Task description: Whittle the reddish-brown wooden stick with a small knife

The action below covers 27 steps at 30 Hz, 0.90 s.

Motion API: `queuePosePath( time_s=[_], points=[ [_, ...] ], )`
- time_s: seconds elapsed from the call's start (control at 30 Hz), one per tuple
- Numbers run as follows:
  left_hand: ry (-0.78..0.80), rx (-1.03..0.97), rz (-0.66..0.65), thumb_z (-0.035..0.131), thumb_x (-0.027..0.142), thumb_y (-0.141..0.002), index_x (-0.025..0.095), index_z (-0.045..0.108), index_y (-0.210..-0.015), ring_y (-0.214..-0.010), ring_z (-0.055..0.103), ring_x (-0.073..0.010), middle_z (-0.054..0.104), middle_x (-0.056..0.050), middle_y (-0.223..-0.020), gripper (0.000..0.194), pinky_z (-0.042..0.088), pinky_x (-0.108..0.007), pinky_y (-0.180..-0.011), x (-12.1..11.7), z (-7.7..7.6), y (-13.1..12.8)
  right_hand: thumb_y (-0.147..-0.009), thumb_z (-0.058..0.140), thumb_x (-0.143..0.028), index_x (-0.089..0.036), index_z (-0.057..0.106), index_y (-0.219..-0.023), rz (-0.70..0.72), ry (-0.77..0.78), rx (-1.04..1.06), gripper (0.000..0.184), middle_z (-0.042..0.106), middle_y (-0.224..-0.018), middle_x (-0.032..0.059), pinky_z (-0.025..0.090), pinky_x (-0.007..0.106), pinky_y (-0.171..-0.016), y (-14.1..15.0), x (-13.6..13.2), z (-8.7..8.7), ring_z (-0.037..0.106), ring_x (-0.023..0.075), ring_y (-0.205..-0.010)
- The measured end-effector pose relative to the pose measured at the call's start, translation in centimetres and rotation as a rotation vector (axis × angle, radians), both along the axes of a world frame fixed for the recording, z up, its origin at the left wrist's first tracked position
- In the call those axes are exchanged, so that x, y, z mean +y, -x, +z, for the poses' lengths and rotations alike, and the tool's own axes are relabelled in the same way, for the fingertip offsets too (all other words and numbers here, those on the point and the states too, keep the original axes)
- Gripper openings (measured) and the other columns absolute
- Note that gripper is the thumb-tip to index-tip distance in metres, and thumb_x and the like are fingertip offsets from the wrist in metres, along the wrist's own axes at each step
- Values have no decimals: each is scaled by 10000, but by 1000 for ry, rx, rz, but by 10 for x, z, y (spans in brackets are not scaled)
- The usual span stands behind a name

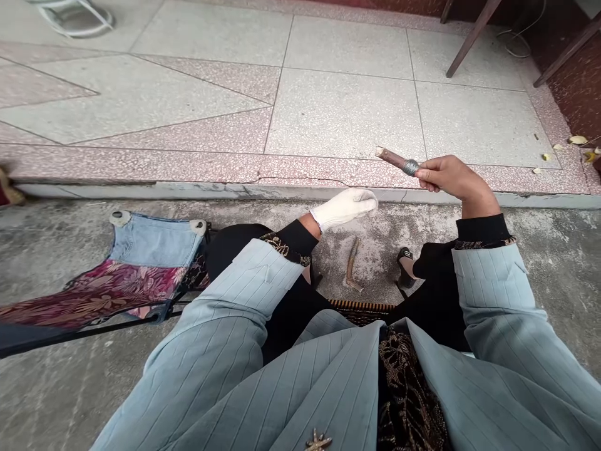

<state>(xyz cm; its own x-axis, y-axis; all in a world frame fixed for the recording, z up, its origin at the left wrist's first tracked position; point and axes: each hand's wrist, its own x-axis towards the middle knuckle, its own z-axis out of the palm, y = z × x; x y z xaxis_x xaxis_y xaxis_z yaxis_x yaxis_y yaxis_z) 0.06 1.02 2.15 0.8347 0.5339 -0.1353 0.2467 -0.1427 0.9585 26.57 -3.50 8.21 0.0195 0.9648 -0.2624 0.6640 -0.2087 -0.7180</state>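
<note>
My right hand (446, 176) is bare and grips a short wooden stick (390, 159) near one end, and a metal ferrule (410, 167) on the stick shows just beyond my fingers. My left hand (345, 208) wears a white cloth glove, its fingers bunched together with nothing in them. It hangs in the air to the left of the stick, not touching it. Below that glove, a curved, rust-brown metal blade (352, 264) lies on the concrete between my knees.
A low folding seat (154, 241) of denim and floral cloth stands to my left. A black shoe (404, 266) rests on the rough concrete floor (554, 300). Beyond rises a tiled step edge (235, 191). Dark wooden legs (472, 37) and dry yellow leaves (577, 140) lie farther out.
</note>
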Motion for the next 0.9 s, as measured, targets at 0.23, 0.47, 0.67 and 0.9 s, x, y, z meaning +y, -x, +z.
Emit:
queuePosePath(
  time_s=[0.23,0.47,0.67,0.9],
  points=[
    [-102,7,-14,556,344,-837,140,652,-781,-630,479,-86,599,11,-715,231,357,-222,-616,0,8,1,-866,593,-355,-177,773,-912,190,164,-604,257,703,-845,81,352,321,-621,23,10,-13,569,184,-707],
    [-1,10,34,592,318,-812,127,614,-776,-563,426,-69,544,21,-660,196,323,-212,-555,6,10,1,-862,635,-350,-171,741,-806,759,532,-191,215,629,-648,19,377,291,-622,43,3,-23,517,129,-602],
    [100,-80,72,644,299,-836,127,611,-788,-540,437,-59,555,22,-650,182,330,-197,-529,7,7,0,-847,685,-475,-169,731,-926,667,241,280,320,608,-705,-14,363,239,-582,32,-11,8,492,92,-606],
    [311,-234,16,574,394,-922,129,567,-774,-455,276,-33,481,33,-611,304,222,-206,-448,-2,6,-2,-895,630,-434,-153,600,-679,83,-146,293,355,507,-602,-4,333,262,-566,16,-7,10,424,87,-549]
  ],
)
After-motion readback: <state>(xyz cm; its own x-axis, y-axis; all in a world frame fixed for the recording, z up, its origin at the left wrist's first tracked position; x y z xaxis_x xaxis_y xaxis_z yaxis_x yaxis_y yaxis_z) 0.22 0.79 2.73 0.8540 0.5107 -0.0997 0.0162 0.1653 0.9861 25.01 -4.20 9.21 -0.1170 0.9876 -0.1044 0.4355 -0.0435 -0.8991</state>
